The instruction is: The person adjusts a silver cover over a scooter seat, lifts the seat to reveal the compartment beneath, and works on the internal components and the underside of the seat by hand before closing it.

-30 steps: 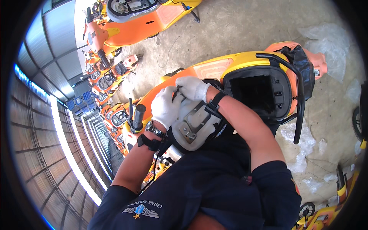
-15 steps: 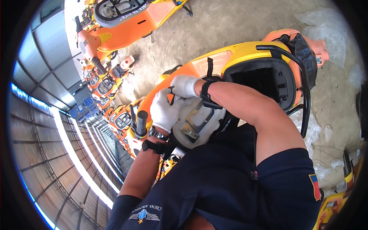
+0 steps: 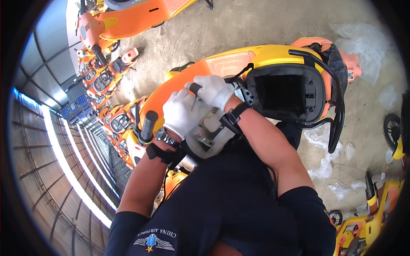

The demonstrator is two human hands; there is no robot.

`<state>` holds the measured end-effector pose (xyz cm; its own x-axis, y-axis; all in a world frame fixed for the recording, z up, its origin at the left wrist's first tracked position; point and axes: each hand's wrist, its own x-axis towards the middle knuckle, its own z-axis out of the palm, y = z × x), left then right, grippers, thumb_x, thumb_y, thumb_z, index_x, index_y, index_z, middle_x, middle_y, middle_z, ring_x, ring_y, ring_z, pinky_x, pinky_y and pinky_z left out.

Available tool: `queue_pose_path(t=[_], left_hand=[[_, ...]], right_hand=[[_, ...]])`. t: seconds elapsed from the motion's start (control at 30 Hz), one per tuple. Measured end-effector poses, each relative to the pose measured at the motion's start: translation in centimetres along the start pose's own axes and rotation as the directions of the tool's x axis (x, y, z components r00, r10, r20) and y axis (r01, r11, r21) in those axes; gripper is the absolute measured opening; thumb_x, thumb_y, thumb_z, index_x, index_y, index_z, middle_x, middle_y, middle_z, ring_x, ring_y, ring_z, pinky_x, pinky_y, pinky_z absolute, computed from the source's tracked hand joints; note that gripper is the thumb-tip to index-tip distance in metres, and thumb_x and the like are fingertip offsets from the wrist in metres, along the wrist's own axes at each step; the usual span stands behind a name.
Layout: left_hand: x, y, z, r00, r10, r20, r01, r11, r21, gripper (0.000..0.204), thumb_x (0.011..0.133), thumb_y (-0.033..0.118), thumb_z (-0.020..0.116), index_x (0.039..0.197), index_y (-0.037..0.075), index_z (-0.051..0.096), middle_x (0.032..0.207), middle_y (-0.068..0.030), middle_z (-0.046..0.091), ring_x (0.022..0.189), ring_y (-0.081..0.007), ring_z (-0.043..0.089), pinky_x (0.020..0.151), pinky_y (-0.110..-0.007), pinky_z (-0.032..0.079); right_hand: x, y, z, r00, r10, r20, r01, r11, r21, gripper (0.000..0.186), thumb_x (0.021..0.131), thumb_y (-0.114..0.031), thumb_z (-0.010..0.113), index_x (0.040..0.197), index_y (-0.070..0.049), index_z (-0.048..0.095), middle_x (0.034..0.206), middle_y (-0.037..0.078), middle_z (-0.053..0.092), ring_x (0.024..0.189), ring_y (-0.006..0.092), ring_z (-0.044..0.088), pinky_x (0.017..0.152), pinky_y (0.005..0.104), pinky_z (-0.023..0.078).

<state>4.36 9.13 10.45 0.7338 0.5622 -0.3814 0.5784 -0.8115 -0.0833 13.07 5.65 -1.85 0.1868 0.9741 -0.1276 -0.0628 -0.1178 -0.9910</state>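
Observation:
My hands, both in white gloves, meet over the grey-white underside of a tipped-up scooter seat (image 3: 209, 149) with metal brackets on it. The fingers of my right hand (image 3: 215, 91) are closed around a small black piece (image 3: 195, 88), whose kind I cannot make out. Right beside it my left hand (image 3: 181, 112) has its fingers curled; whatever lies in them is hidden. The seat belongs to an orange and yellow scooter (image 3: 179, 87). To the right of my right hand gapes its black storage compartment (image 3: 279, 94), near a metal hinge (image 3: 244, 94).
A black handlebar grip (image 3: 148, 124) stands close to my left wrist. The black rear rail (image 3: 337, 106) curves round the compartment. Another scooter (image 3: 128, 21) is beyond, with several more in a row at left. Clear plastic wrap (image 3: 361, 47) lies on the concrete floor.
My right elbow has dropped and the forearm swung away from the compartment, uncovering the hinge. The black piece now shows higher between my fingers. The whole view has shifted slightly.

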Motion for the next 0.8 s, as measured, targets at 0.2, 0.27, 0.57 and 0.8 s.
queue_pose_path(t=[0.2, 0.27, 0.57, 0.8], left_hand=[[1.0, 0.5, -0.4, 0.994, 0.1, 0.04, -0.102, 0.993, 0.062, 0.006, 0.071, 0.013, 0.064, 0.073, 0.008, 0.063, 0.075, -0.0065, 0.056, 0.074, -0.0287, 0.058, 0.062, -0.04, 0.048], [1.0, 0.9, -0.5, 0.994, 0.1, 0.033, -0.101, 0.994, 0.037, 0.005, 0.071, 0.013, 0.063, 0.072, 0.008, 0.062, 0.076, -0.0066, 0.055, 0.075, -0.0284, 0.058, 0.062, -0.04, 0.048], [1.3, 1.6, -0.4, 0.976, 0.196, 0.094, -0.201, 0.978, 0.056, 0.007, 0.069, 0.012, 0.061, 0.075, 0.008, 0.062, 0.083, -0.0104, 0.055, 0.082, -0.031, 0.057, 0.067, -0.041, 0.049], [-0.2, 1.4, -1.5, 0.996, 0.059, 0.065, -0.054, 0.996, -0.076, 0.021, 0.071, 0.018, 0.067, 0.089, 0.007, 0.066, 0.093, -0.0122, 0.059, 0.092, -0.0342, 0.058, 0.078, -0.043, 0.05]], right_hand=[[-1.9, 2.5, -0.8, 0.994, -0.035, -0.102, 0.052, 0.985, 0.164, 0.036, 0.091, -0.039, 0.052, 0.08, -0.007, 0.062, 0.086, 0.015, 0.065, 0.088, 0.035, 0.06, 0.077, 0.0423, 0.047], [-4.1, 3.0, -2.1, 0.975, -0.143, -0.171, 0.159, 0.984, 0.083, 0.021, 0.088, -0.025, 0.053, 0.093, -0.007, 0.063, 0.088, 0.015, 0.065, 0.093, 0.0345, 0.059, 0.08, 0.0429, 0.047], [-17.7, 5.5, -1.7, 0.907, 0.287, 0.307, -0.172, 0.921, -0.35, 0.033, 0.097, -0.036, 0.044, 0.108, -0.009, 0.059, 0.082, 0.021, 0.066, 0.078, 0.041, 0.064, 0.074, 0.0506, 0.05], [-17.0, 4.4, 0.4, 0.755, 0.328, 0.568, -0.064, 0.899, -0.433, 0.036, 0.091, -0.029, 0.05, 0.105, 0.002, 0.064, 0.093, 0.026, 0.066, 0.091, 0.0413, 0.063, 0.084, 0.0479, 0.049]])
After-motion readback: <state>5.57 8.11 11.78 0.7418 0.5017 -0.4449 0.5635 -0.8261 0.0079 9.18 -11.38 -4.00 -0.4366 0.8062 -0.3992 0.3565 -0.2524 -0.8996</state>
